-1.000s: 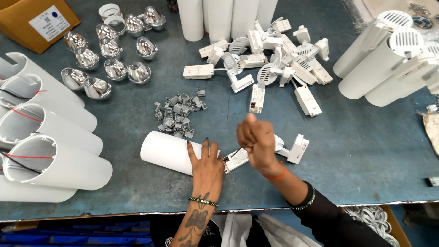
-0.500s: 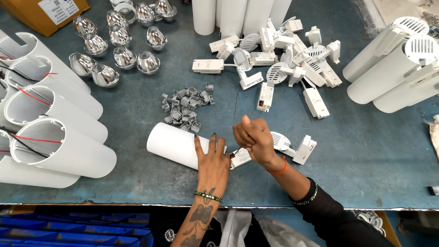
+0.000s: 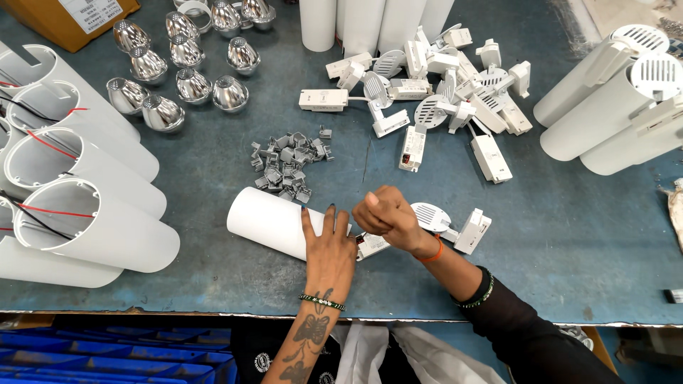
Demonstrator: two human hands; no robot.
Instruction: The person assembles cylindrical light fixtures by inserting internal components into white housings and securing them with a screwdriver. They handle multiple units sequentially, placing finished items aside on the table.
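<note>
A white cylindrical lamp housing (image 3: 267, 222) lies on its side on the blue-grey table (image 3: 569, 235). My left hand (image 3: 327, 245) rests flat on its right end, fingers spread. My right hand (image 3: 384, 213) is closed into a fist just right of the housing's end, over a small white driver box (image 3: 371, 245). A round white vented end cap (image 3: 432, 216) with a white bracket block (image 3: 473, 230) lies right behind that hand. Whether the fist grips a wire or part is hidden.
Several open white housings with red and black wires (image 3: 64, 199) lie at left. Chrome reflectors (image 3: 178, 71) sit far left, grey clips (image 3: 288, 160) in the middle, white drivers and caps (image 3: 441, 92) behind, finished housings (image 3: 612, 114) at right, a cardboard box (image 3: 78, 18) at top left.
My right hand has come down and closer to the housing's end. My left hand stays on the housing. The view has shifted slightly.
</note>
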